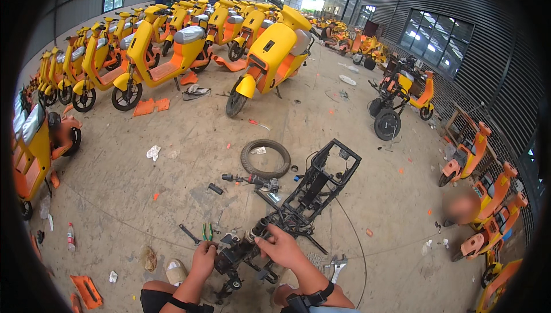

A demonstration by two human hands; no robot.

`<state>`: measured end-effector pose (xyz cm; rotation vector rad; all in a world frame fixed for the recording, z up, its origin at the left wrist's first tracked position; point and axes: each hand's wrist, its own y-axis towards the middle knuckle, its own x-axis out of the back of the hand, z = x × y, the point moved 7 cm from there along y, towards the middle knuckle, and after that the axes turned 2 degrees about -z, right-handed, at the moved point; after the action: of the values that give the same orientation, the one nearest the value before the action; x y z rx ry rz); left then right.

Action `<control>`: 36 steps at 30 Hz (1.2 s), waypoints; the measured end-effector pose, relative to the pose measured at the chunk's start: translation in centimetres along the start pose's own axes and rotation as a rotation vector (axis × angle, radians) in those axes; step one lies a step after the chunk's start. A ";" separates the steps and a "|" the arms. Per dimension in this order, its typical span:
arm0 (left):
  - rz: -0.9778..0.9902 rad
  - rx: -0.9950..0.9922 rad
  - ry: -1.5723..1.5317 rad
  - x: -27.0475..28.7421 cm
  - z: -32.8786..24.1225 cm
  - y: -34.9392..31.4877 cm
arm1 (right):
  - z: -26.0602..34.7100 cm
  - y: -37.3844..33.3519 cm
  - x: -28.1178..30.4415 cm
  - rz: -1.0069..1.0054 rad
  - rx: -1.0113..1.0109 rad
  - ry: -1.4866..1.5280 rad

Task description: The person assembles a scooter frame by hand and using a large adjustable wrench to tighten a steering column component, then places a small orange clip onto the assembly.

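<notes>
A black scooter frame point(313, 189) lies on the floor in front of me, its front end with dark metal fittings point(229, 258) between my knees. My right hand point(281, 247) is closed at the head tube point(263, 225), thumb and fingers against a pale metal ring point(251, 236). My left hand point(204, 258) is closed beside the left edge of the dark fittings; what its fingers hold is hidden. Just beyond it lie green-handled pliers point(207, 232) and a dark wrench point(188, 234). An adjustable wrench point(338, 267) lies right of my right forearm.
A loose tyre point(245, 155) and a cordless power tool point(249, 179) lie beyond the frame. A thin cable point(360, 238) curves along its right. A yellow scooter point(275, 49) stands ahead, rows of others behind it. A bare wheel point(387, 125) stands farther right. Orange panels point(86, 291) lie left.
</notes>
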<state>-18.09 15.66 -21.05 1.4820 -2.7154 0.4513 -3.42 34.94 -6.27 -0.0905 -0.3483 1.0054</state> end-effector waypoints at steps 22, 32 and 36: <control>0.019 -0.013 -0.095 -0.4 2.2 1.0 | 0.7 0.5 0.5 -0.103 0.076 -0.136; -0.002 -0.016 0.024 0.6 3.7 0.7 | 0.5 -0.5 0.4 -0.251 0.088 -0.377; -0.038 0.019 -0.079 -0.1 2.7 1.3 | 0.2 0.5 0.7 -0.044 0.013 -0.120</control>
<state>-18.77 15.75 -23.95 1.5864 -2.7437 0.4284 -3.57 35.74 -6.02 -0.0108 -0.4516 0.9715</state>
